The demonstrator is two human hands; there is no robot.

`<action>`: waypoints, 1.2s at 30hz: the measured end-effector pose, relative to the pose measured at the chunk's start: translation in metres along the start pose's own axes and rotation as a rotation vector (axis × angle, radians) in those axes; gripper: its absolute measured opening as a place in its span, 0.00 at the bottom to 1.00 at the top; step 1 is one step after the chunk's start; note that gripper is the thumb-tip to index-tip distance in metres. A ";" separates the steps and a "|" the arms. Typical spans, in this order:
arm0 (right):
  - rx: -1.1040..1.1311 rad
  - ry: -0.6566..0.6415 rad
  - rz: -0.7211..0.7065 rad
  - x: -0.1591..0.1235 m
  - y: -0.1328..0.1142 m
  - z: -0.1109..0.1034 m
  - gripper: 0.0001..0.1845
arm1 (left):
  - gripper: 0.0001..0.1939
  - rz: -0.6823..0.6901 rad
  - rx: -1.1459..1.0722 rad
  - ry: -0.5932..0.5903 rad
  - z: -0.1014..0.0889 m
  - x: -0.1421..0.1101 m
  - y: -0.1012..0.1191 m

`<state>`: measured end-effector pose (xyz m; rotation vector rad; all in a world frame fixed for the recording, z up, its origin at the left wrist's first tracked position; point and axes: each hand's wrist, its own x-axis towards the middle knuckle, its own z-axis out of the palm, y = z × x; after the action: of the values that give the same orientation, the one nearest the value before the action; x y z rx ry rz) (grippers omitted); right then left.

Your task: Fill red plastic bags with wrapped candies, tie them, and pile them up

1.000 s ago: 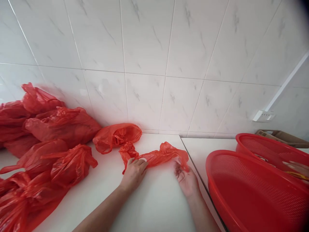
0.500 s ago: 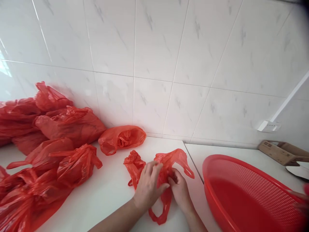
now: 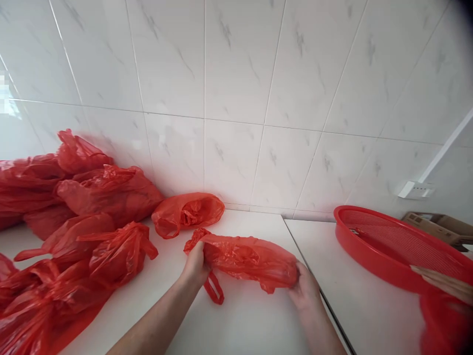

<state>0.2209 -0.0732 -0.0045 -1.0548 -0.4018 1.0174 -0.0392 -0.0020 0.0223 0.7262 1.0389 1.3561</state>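
A crumpled red plastic bag (image 3: 247, 256) is stretched sideways between my two hands, just above the white table. My left hand (image 3: 198, 266) grips its left end, thumb on top and the other fingers mostly hidden. My right hand (image 3: 305, 286) is closed around the right end, where the film looks rounded and full; its fingertips are covered by the bag. One handle loop (image 3: 215, 291) dangles below the left end. Behind the left end lies another red bag (image 3: 192, 212) with its mouth open, against the wall.
Several stuffed red bags (image 3: 107, 192) are heaped at left. At right stands a red perforated basket (image 3: 373, 256), with a cardboard box (image 3: 436, 227) behind it. A co-worker's blurred hand (image 3: 441, 281) is beside a red item (image 3: 445, 320). A socket (image 3: 416, 190) is on the tiled wall.
My hands have moved apart, and the bag between them is now spread out sideways. The basket has shifted right and away, and a co-worker's hand and a red item have come in at right.
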 end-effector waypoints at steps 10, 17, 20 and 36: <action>-0.169 -0.238 0.161 -0.021 -0.030 0.000 0.17 | 0.33 0.444 0.649 -0.130 -0.016 -0.007 0.042; -0.843 0.184 -0.483 -0.044 -0.035 0.021 0.22 | 0.16 0.662 1.173 -0.310 0.013 -0.032 0.033; -0.906 0.130 -0.947 -0.068 -0.024 0.039 0.13 | 0.09 0.434 0.884 -0.298 0.023 -0.036 0.023; -1.868 -0.286 -0.530 -0.033 0.012 0.017 0.24 | 0.09 1.095 0.850 -0.392 0.016 -0.070 0.040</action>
<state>0.1863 -0.0912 -0.0006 -2.1870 -1.9477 0.0223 -0.0361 -0.0635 0.0768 2.3381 0.8786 1.4922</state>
